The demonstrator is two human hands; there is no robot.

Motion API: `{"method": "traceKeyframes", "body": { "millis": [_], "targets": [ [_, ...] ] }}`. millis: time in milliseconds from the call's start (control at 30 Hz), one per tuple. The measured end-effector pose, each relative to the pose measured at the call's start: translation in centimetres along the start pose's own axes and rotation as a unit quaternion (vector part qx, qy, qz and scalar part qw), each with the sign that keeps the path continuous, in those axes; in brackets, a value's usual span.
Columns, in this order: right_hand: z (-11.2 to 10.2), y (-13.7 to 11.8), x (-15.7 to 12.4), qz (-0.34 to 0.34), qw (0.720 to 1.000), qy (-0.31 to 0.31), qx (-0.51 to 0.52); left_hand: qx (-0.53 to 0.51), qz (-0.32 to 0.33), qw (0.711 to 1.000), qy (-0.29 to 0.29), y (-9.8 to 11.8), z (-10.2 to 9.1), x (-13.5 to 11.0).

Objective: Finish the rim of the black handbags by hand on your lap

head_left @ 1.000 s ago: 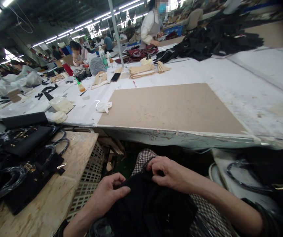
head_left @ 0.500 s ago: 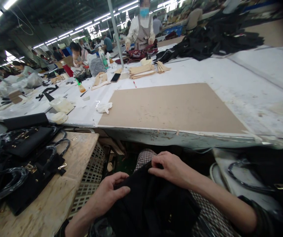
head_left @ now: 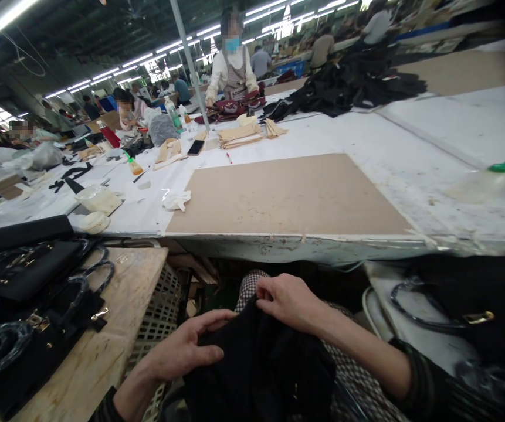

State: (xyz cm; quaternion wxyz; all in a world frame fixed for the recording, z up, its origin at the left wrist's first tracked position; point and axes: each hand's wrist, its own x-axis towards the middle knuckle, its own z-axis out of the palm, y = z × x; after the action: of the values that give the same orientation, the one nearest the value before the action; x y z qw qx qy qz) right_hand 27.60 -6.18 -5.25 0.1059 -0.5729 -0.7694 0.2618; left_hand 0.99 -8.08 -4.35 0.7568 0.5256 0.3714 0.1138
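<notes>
A black bag (head_left: 261, 369) of soft dark material lies on my lap, over checked trousers (head_left: 252, 281). My left hand (head_left: 186, 349) rests on its near left edge, thumb and fingers closed on the material. My right hand (head_left: 290, 300) grips the bag's top edge a little farther away, fingers curled over it. Both hands touch the bag, and what is inside it is hidden.
A brown cardboard sheet (head_left: 287, 193) lies on the white worktable (head_left: 410, 152) ahead. Black handbags (head_left: 36, 293) sit on a wooden bench (head_left: 115, 316) at my left; another black bag (head_left: 467, 305) is at my right. A white crate (head_left: 159, 322) stands below. People work at the far tables.
The view has shifted slightly right and down. My left hand has slid forward along the bag's edge with fingers stretched more; my right hand keeps its grip on the top edge.
</notes>
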Motion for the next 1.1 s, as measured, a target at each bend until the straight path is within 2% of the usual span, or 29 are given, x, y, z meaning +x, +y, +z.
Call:
{"method": "traceKeyframes", "body": {
  "millis": [100, 200, 400, 600, 700, 800, 900, 1000, 1100],
  "targets": [
    [0.2, 0.1, 0.1, 0.010, 1.000, 0.004, 0.000, 0.053, 0.014, 0.998, -0.014, 0.7, 0.0, 1.1],
    [0.5, 0.4, 0.3, 0.017, 1.000, 0.013, 0.003, 0.053, 0.044, 0.997, -0.019, 1.2, 0.6, 3.0],
    [0.6, 0.5, 0.0, 0.033, 0.999, 0.022, 0.007, 0.135, 0.022, 0.978, 0.156, 0.8, 1.9, 7.5],
    [0.7, 0.6, -0.1, 0.036, 0.998, 0.032, 0.031, 0.239, 0.024, 0.958, 0.159, 1.1, 2.5, 8.4],
    [0.2, 0.8, -0.6, 0.024, 0.998, 0.034, 0.056, 0.283, 0.029, 0.941, 0.182, 1.4, 2.6, 8.3],
    [-0.8, 1.0, -3.2, -0.004, 0.988, 0.085, 0.130, 0.330, 0.043, 0.919, 0.212, 1.4, 2.5, 7.9],
    [-0.9, 1.0, -7.9, -0.006, 0.954, 0.154, 0.256, 0.354, 0.052, 0.908, 0.216, 1.4, 2.2, 7.3],
    [0.8, 0.5, -12.1, 0.073, 0.947, 0.114, 0.291, 0.346, 0.052, 0.920, 0.178, 1.3, 2.1, 7.4],
    [2.8, 0.1, -13.5, 0.154, 0.938, 0.105, 0.293, 0.297, 0.054, 0.949, 0.094, 1.3, 2.3, 8.4]
  ]
}}
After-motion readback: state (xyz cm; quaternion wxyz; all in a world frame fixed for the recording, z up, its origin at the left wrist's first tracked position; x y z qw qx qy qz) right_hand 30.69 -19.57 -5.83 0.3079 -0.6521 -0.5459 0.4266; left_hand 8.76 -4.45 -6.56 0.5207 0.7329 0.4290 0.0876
